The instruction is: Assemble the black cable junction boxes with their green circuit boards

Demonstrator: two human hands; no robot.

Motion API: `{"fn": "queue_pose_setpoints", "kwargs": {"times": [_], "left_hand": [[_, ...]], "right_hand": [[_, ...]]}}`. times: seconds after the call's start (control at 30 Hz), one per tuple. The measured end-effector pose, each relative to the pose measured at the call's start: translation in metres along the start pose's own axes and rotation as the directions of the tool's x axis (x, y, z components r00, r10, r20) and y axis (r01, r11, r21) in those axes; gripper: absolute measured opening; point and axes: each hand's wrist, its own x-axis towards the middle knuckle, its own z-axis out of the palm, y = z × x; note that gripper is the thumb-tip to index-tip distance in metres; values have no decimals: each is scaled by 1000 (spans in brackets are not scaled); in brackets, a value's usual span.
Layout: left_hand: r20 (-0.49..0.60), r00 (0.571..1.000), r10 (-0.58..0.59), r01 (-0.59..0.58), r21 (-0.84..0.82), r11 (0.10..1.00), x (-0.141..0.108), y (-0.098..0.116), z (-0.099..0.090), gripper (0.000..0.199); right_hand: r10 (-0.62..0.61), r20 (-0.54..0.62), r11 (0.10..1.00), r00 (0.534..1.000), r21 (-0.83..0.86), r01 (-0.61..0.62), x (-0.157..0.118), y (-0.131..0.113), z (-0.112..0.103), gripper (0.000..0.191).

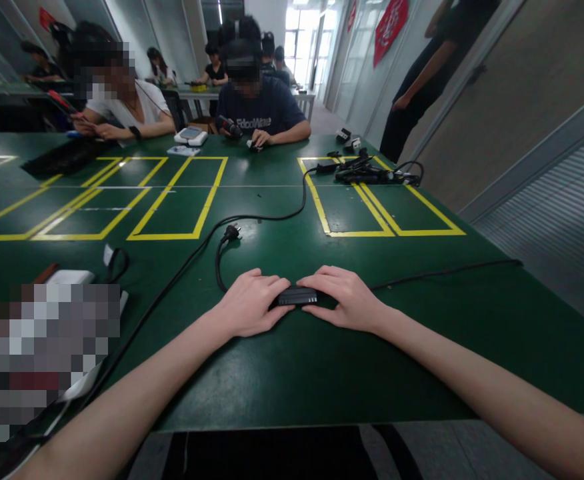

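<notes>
A small black ribbed block lies on the green table, in front of me. My left hand grips its left end between thumb and fingers. At its right end, my right hand holds it the same way. A black cable runs out to the right from behind my right hand. Just beyond my left hand is a black plug with metal pins, its cord curving down towards that hand. The undersides of both hands are hidden.
Yellow tape marks rectangles on the table. A long black cable crosses it to a pile of black adapters at the back right. Blurred items lie at the left. Two people sit opposite; a person stands at the right.
</notes>
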Motion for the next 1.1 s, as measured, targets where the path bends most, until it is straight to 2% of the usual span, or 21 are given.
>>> {"fn": "queue_pose_setpoints", "kwargs": {"times": [0.2,0.5,0.6,0.67,0.77,0.9,1.03,1.1], "left_hand": [[-124,990,59,-56,26,998,-2,1,2,38],[-151,982,117,-104,93,990,-2,2,3,37],[-146,987,74,-68,49,997,-1,7,5,45],[-117,993,5,-3,11,1000,-1,12,6,50],[-24,997,-67,67,13,998,1,21,5,27],[53,995,-85,82,47,996,2,23,2,21],[43,998,-35,32,61,998,1,17,3,20],[26,1000,-10,8,76,997,1,14,4,22]], "right_hand": [[6,-37,997,999,-70,-9,-1,-3,-1,28],[-19,-1,998,1000,-52,19,-1,-1,-1,24],[-144,-16,982,989,-128,141,-2,-2,-1,22],[-215,-17,960,976,-187,209,-3,-2,0,25],[-244,-16,949,970,-209,236,-4,-3,2,26],[-179,-6,972,984,-156,176,-2,-7,2,19],[-60,49,997,997,-49,63,1,-11,-2,28],[-35,88,999,996,-12,36,1,-12,-3,25]]}}
